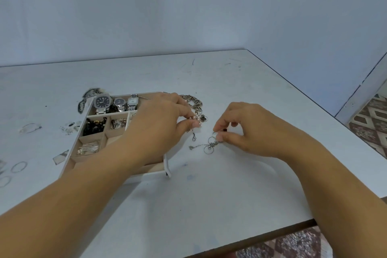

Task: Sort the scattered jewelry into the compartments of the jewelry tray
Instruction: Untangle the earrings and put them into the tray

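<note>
Pinch on both sides. Right hand [247, 128] has thumb and forefinger closed tight on a tangle of silver hoops [209, 147] lying on the table [230, 184], just right of the tray [90, 109]; its other fingers are curled, holding nothing. Left hand [159, 119] pinches a pearl strand [196, 120] between thumb and fingertips, with a lobster clasp [194, 138] trailing below it. Can't tell if strand and hoops are snagged together. Looks like she's separating them.

Tray status:
- three watches [116, 102] in the back row
- black beads [93, 126] in one mid compartment, small earrings [119, 123] in the next
- fan-shaped piece [90, 147] in the near-left one
- compartments under the left forearm are hidden

Not yet sorted:
- the two pieces in hand
- chunky link chain [193, 101] on the table beside the tray's far right corner
- thin rings [19, 166] well apart at the table's left edge
- small bits [29, 128] left of the tray

My estimate is roughly halfway. The watches are done, and the chains and rings are left.
</note>
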`<state>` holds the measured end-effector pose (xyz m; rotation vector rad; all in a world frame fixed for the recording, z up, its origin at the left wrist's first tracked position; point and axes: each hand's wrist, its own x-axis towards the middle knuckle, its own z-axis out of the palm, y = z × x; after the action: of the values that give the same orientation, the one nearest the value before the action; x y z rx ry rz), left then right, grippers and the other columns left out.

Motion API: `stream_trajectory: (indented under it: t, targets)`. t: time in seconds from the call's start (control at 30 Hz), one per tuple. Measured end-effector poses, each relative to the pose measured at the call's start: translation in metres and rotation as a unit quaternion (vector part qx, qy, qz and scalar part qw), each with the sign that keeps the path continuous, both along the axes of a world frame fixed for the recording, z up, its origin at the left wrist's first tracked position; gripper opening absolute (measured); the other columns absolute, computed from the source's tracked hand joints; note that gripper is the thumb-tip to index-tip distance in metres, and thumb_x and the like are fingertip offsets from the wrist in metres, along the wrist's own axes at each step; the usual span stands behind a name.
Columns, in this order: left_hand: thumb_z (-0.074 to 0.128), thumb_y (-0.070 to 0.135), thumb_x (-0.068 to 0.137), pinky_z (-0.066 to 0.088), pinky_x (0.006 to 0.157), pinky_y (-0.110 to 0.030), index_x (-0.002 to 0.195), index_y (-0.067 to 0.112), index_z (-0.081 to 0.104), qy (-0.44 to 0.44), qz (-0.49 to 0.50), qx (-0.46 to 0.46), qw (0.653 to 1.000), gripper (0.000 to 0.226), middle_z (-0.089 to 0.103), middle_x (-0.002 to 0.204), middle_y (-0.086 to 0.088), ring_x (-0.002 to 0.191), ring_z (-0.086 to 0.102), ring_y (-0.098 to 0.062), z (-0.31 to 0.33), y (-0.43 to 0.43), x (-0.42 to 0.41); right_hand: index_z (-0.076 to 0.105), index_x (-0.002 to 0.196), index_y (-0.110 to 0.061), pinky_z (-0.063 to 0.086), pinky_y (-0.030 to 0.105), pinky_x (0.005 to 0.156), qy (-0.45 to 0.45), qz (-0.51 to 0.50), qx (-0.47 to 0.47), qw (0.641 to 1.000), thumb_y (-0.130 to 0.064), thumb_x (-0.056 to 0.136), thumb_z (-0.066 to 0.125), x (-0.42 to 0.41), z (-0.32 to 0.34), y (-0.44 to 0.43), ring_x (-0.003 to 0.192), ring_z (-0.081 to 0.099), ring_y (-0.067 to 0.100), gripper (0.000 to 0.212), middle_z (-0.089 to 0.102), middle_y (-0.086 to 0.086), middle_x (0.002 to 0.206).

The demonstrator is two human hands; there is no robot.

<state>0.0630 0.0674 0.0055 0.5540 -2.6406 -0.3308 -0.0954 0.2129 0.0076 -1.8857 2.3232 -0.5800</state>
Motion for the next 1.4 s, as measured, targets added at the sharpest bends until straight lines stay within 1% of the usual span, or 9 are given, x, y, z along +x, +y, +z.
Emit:
stream_trajectory:
  t: [0.17, 0.3, 0.4, 0.63, 0.83, 1.1, 1.17, 1.27, 1.4]
  targets:
    - [0.056, 0.048, 0.084, 0.037, 0.095, -0.04, 0.09, 0.029, 0.072, 0.012, -0.003, 0.013, 1.0, 0.026, 0.06, 0.106, 0.014, 0.108, 0.047, -0.015, 0.001, -0.004, 0.004, 0.068, 0.097, -0.037, 0.04, 0.021, 0.076, -0.001, 0.003, 0.046, 0.999, -0.042, 0.084, 0.063, 0.003, -0.005, 0.002, 0.09, 0.046, 0.0, 0.015, 0.053, -0.014, 0.099]
    - [0.058, 0.047, 0.084, 0.036, 0.094, -0.031, 0.094, 0.028, 0.072, 0.028, 0.003, 0.034, 0.999, 0.025, 0.059, 0.105, 0.015, 0.109, 0.046, -0.011, -0.003, -0.007, 0.007, 0.067, 0.095, -0.026, 0.043, 0.028, 0.082, 0.016, 0.007, 0.047, 0.999, -0.034, 0.089, 0.057, 0.006, -0.01, -0.004, 0.094, 0.046, 0.006, 0.014, 0.054, -0.01, 0.099]
    - [0.06, 0.046, 0.084, 0.037, 0.094, -0.031, 0.093, 0.029, 0.072, 0.032, 0.003, 0.046, 0.998, 0.022, 0.058, 0.103, 0.016, 0.11, 0.047, -0.01, -0.005, -0.01, 0.01, 0.06, 0.091, -0.022, 0.045, 0.034, 0.083, 0.011, 0.001, 0.032, 0.999, -0.027, 0.092, 0.051, 0.009, -0.013, -0.008, 0.094, 0.048, 0.012, 0.011, 0.052, -0.008, 0.096]
    - [0.059, 0.046, 0.084, 0.036, 0.094, -0.03, 0.091, 0.031, 0.073, 0.032, 0.006, 0.062, 0.998, 0.021, 0.059, 0.107, 0.017, 0.111, 0.046, -0.01, 0.006, -0.014, 0.013, 0.054, 0.093, -0.025, 0.039, 0.013, 0.057, -0.072, -0.029, -0.081, 0.994, -0.023, 0.096, 0.047, 0.013, 0.008, -0.012, 0.065, 0.05, -0.002, 0.008, 0.055, -0.016, 0.075]
    - [0.06, 0.047, 0.082, 0.036, 0.093, -0.031, 0.089, 0.032, 0.073, 0.043, 0.009, 0.061, 0.997, 0.021, 0.059, 0.105, 0.018, 0.109, 0.048, -0.01, 0.01, -0.015, 0.016, 0.065, 0.096, -0.024, 0.045, 0.011, 0.07, -0.134, -0.016, -0.18, 0.974, -0.017, 0.09, 0.059, 0.022, 0.02, -0.022, 0.079, 0.057, 0.0, 0.011, 0.063, -0.016, 0.086]
    - [0.063, 0.044, 0.081, 0.039, 0.093, -0.031, 0.087, 0.034, 0.071, 0.068, 0.009, 0.08, 0.994, 0.015, 0.06, 0.102, 0.015, 0.109, 0.051, -0.011, 0.013, -0.017, 0.029, 0.069, 0.096, -0.028, 0.05, 0.018, 0.076, -0.177, -0.012, -0.185, 0.967, -0.018, 0.088, 0.063, 0.033, 0.019, -0.032, 0.08, 0.061, 0.002, 0.014, 0.067, -0.015, 0.086]
    - [0.062, 0.045, 0.081, 0.041, 0.089, -0.032, 0.089, 0.034, 0.071, 0.072, 0.015, 0.077, 0.994, 0.016, 0.059, 0.098, 0.016, 0.103, 0.052, -0.01, 0.016, -0.019, 0.035, 0.069, 0.095, -0.027, 0.05, 0.019, 0.076, -0.173, -0.011, -0.199, 0.965, -0.018, 0.088, 0.063, 0.037, 0.021, -0.036, 0.08, 0.061, 0.004, 0.013, 0.068, -0.013, 0.087]
    - [0.062, 0.045, 0.081, 0.041, 0.074, -0.023, 0.089, 0.037, 0.071, 0.077, 0.024, 0.07, 0.994, 0.015, 0.058, 0.088, 0.018, 0.087, 0.055, -0.002, 0.022, -0.023, 0.046, 0.069, 0.096, -0.024, 0.051, 0.019, 0.074, -0.172, -0.003, -0.221, 0.96, -0.017, 0.088, 0.063, 0.045, 0.026, -0.042, 0.079, 0.062, 0.006, 0.012, 0.068, -0.011, 0.085]
    - [0.066, 0.04, 0.083, 0.044, 0.072, -0.021, 0.085, 0.04, 0.068, 0.087, 0.03, 0.06, 0.994, 0.003, 0.064, 0.084, 0.016, 0.081, 0.056, 0.002, 0.025, -0.028, 0.066, 0.068, 0.096, -0.021, 0.048, 0.011, 0.071, -0.173, 0.029, -0.245, 0.954, -0.016, 0.09, 0.061, 0.06, 0.034, -0.055, 0.078, 0.061, 0.002, 0.011, 0.066, -0.015, 0.083]
